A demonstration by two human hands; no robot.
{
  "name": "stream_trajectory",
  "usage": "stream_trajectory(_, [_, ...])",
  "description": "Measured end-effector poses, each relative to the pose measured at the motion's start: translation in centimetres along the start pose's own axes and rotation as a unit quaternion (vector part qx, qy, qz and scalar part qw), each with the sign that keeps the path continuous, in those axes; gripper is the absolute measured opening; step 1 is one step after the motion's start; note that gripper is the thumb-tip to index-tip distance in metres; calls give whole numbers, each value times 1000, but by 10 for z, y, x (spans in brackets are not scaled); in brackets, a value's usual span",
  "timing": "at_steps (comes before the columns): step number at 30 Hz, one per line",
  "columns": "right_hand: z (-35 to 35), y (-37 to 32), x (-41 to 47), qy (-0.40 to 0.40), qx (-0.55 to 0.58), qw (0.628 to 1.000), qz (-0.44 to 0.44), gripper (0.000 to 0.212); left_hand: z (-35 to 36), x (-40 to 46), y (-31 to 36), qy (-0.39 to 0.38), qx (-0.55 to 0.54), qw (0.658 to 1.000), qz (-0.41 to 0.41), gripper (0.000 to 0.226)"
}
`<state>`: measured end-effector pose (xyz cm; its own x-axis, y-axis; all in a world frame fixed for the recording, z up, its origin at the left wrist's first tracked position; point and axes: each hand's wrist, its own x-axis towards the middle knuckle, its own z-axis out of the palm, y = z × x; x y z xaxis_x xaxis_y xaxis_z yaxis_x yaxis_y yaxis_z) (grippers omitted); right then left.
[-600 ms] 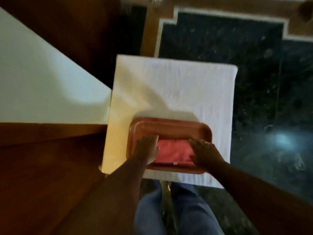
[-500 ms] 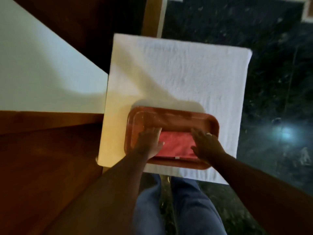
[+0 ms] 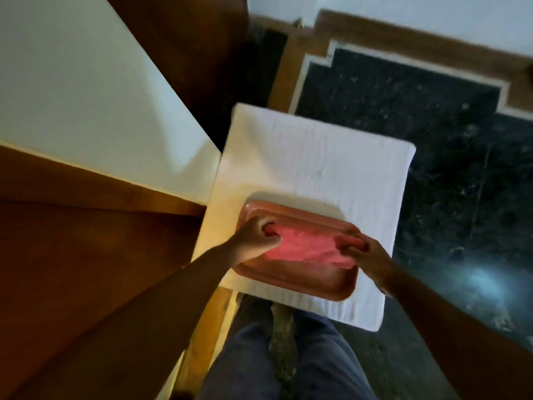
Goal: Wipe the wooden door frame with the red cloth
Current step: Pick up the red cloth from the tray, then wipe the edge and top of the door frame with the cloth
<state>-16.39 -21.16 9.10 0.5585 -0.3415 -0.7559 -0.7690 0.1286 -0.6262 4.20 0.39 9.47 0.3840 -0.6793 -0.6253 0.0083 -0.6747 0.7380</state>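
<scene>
The red cloth [image 3: 305,246] is stretched out just above a reddish-brown tray [image 3: 302,284], which rests on a white towel-covered surface [image 3: 317,157]. My left hand [image 3: 255,239] is shut on the cloth's left end. At the cloth's right end, my right hand [image 3: 364,255] pinches it between thumb and fingers. The wooden door frame [image 3: 95,194] runs along the left, with the dark wooden door [image 3: 72,284] below it.
A white wall [image 3: 72,90] fills the upper left. Dark speckled floor [image 3: 447,140] with a white and brown border lies on the right. My legs in blue jeans [image 3: 288,365] are at the bottom, next to the door's edge.
Both hands lay flat on the folded cloth in the tray before. Now their fingers have closed on its two ends and the cloth is pulled out wider and raised slightly.
</scene>
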Motion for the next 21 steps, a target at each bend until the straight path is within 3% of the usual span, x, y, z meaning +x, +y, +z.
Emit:
stream_trajectory(3, [-16,-66,-46,56,119,989,-65,32,-23,-47,55,89,-142,985,35,16])
stream_trajectory(5, [-18,-102,-67,42,178,979,-89,26,-36,-75,84,142,-202,968,43,25])
stream_trajectory(7, [-13,-135,-86,5,150,984,-92,29,-47,-106,107,200,-205,957,54,31])
stream_trajectory(9, [-2,-166,-98,-3,50,989,-139,29,-60,-136,125,270,-174,945,62,35])
stream_trajectory(11, [15,-204,-116,7,6,978,-210,22,-76,-176,140,345,-185,917,79,32])
stream_trajectory(15, [55,-277,-158,21,0,939,-344,20,-107,-269,166,450,-235,852,127,58])
stream_trajectory(19, [110,-355,-217,46,-19,876,-480,26,-143,-371,178,529,-197,810,158,29])
stream_trajectory(21, [142,-397,-252,58,1,856,-514,18,-166,-417,189,562,-155,792,184,19])
